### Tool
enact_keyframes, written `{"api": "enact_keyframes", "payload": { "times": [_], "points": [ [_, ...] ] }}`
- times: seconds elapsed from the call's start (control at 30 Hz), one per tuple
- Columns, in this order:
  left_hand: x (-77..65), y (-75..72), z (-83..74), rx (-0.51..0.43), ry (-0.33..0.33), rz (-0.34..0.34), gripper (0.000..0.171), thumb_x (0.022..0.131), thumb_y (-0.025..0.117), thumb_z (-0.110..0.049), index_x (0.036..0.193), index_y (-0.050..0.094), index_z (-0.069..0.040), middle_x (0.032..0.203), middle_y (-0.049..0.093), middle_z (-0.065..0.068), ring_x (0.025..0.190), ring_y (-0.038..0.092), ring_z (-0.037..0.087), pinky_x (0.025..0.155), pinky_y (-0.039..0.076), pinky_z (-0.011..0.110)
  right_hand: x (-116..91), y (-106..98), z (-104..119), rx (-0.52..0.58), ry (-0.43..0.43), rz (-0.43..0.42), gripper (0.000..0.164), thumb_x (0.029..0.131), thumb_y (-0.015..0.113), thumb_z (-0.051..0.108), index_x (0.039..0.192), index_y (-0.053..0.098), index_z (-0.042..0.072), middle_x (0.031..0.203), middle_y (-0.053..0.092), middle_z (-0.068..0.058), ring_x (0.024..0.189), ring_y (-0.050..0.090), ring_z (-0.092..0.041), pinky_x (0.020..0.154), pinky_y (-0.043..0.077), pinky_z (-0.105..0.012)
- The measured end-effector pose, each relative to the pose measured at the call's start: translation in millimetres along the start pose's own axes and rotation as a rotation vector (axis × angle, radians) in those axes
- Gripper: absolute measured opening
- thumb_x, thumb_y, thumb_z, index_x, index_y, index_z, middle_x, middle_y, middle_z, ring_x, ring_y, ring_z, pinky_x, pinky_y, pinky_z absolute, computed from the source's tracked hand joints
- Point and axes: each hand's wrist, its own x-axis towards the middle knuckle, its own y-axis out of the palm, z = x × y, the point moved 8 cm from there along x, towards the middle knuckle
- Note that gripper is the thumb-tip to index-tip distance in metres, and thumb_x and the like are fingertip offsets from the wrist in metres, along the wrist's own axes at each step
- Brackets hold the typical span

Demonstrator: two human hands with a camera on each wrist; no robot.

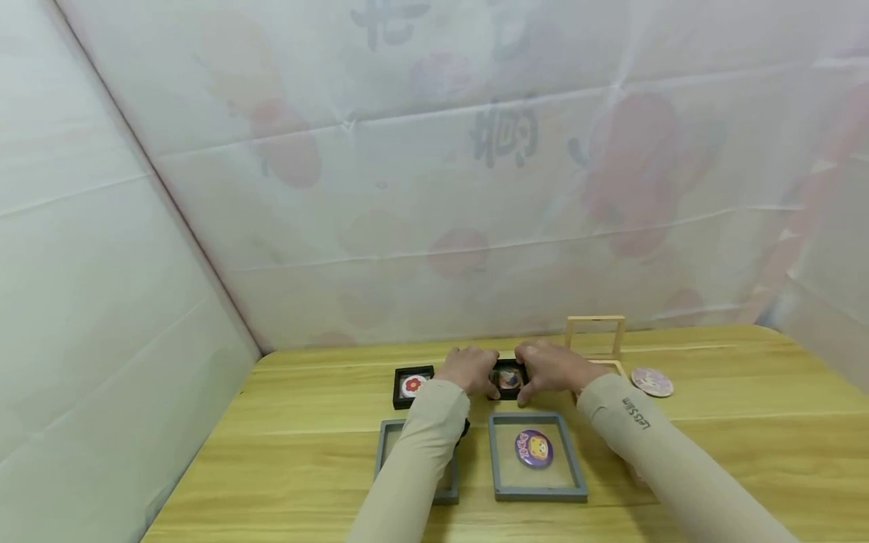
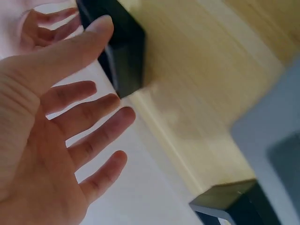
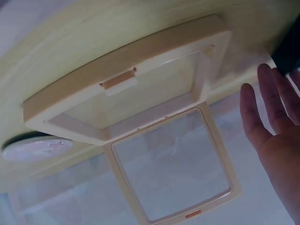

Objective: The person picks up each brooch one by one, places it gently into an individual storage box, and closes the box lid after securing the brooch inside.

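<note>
A small black display frame [image 1: 508,378] holding a dark round badge lies toward the table's back, between both hands. My left hand [image 1: 468,369] is at its left side; in the left wrist view the thumb [image 2: 101,28] overlaps the frame's edge, and the other fingers [image 2: 101,138] extend loosely, spread apart. On the opposite side is my right hand [image 1: 546,369], its thumb near the front corner. Seen from the right wrist, the fingers [image 3: 267,101] reach toward the black frame's corner [image 3: 288,51], fairly straight. The frame's left and right edges are partly hidden by the hands.
Another black frame [image 1: 400,392] with a red-flower badge stands left. Nearer lie two grey frames, one [image 1: 582,494] with a purple bear badge, the other [image 1: 444,499] partly under my left sleeve. A cream frame [image 3: 126,56] stands with its lid raised, beside a round pale badge [image 1: 652,381].
</note>
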Motion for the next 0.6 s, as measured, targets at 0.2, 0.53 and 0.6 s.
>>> {"api": "enact_keyframes", "payload": {
  "times": [0.2,0.53,0.6],
  "points": [
    [1.2,-14.7,-13.0,0.016,0.066,-0.081,0.047,0.093,0.075,-0.041,0.131,0.067,-0.016,0.110,0.074,-0.002,0.104,0.068,0.018,0.104,0.046,0.047,-5,-15,-9,0.059,0.004,-0.041,0.052,0.079,0.089,0.033,0.105,0.063,-0.004,0.106,0.065,-0.017,0.090,0.062,-0.028,0.077,0.054,-0.045],
    [8.3,-13.6,-45.1,0.014,0.131,-0.106,0.042,0.094,0.073,-0.041,0.131,0.070,-0.021,0.107,0.075,-0.008,0.098,0.068,0.011,0.104,0.046,0.043,-33,-31,-34,0.121,-0.004,-0.109,0.035,0.085,0.083,0.018,0.102,0.066,-0.008,0.098,0.068,-0.019,0.074,0.064,-0.018,0.067,0.056,-0.038],
    [10.9,-12.8,-49.1,0.020,0.131,-0.108,0.041,0.094,0.073,-0.041,0.131,0.071,-0.022,0.101,0.075,-0.010,0.097,0.068,0.010,0.104,0.046,0.041,-38,-34,-37,0.124,-0.011,-0.119,0.032,0.085,0.082,0.016,0.101,0.067,-0.007,0.098,0.068,-0.020,0.075,0.066,-0.019,0.066,0.057,-0.038]
  ]
}}
